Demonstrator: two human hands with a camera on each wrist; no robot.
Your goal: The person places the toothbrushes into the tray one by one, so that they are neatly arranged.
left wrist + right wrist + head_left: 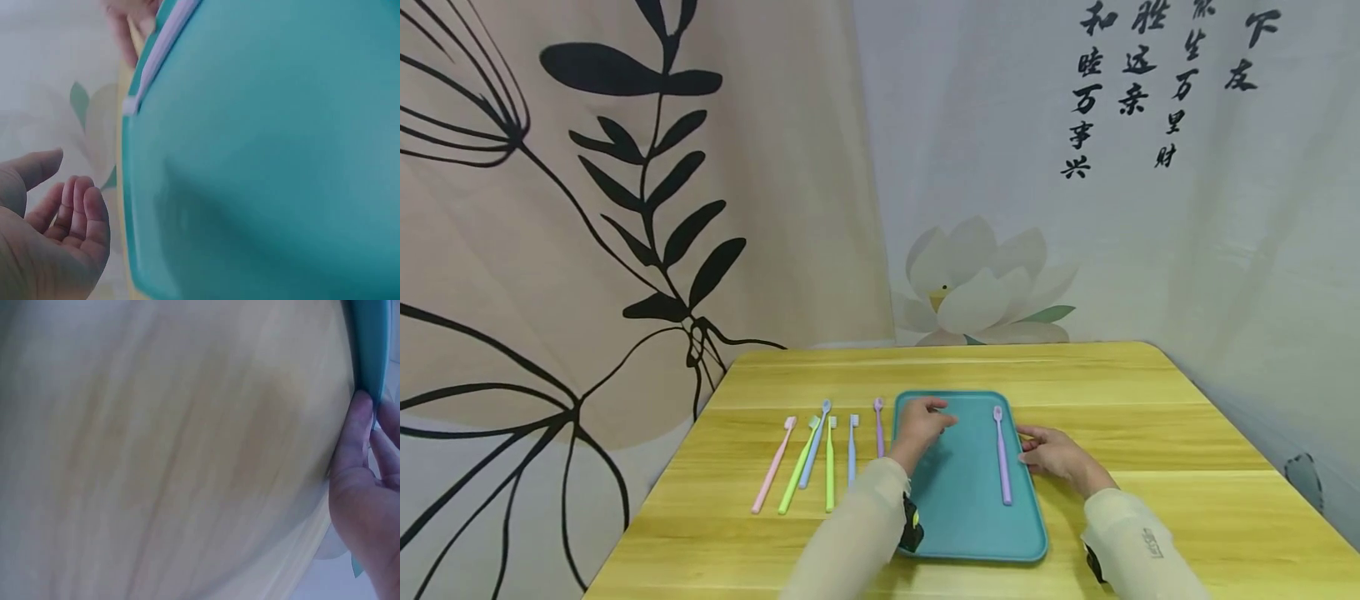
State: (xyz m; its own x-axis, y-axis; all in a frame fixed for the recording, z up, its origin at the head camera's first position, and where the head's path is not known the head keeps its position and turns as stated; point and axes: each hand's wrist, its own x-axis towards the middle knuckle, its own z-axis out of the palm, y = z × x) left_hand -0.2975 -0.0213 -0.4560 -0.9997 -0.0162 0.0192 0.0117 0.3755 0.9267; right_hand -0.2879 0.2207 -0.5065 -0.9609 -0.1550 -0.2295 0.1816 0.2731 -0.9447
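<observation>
A teal tray [966,525] lies on the table, and a purple toothbrush [1003,462] rests along its right side. Above the tray's left part hovers my left hand [921,429], holding nothing; in the left wrist view its fingers [95,219] are loosely bent and the thumb stands apart. At the tray's right edge, my right hand [1060,457] grips the rim; the right wrist view shows its thumb [356,425] against the teal edge. Left of the tray lies another purple toothbrush [879,427], partly hidden by the left arm.
Further left, several toothbrushes lie spread out on the wooden table [1150,500]: a pink toothbrush [773,467], green toothbrushes such as one [830,467] near the middle, and blue ones such as the blue toothbrush [852,450]. A printed curtain [805,167] hangs behind the table.
</observation>
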